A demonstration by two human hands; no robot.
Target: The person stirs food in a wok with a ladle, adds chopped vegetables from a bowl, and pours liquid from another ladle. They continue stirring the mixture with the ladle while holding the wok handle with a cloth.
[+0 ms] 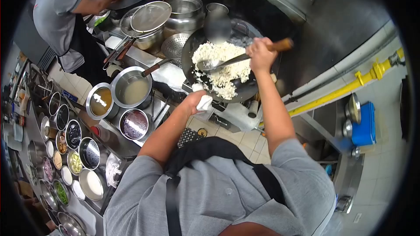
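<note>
My right hand (pixel 261 54) is closed around the wooden-ended handle of a metal ladle (pixel 210 64), whose bowl rests among white rice (pixel 232 72) in a large dark wok (pixel 187 54). At the wok's near rim, my left hand (pixel 195 100) is wrapped round a folded white cloth (pixel 204 102). The part of the rim under the cloth is hidden. Left of the wok lies a perforated strainer (pixel 175 46).
Metal pots of liquid (pixel 132 88) stand to the left, with many ingredient bowls (pixel 74 162) beyond. Round sieves (pixel 151 16) sit on pots behind. A co-worker (pixel 59 17) works at the upper left. A yellow pipe (pixel 341 88) runs along the right.
</note>
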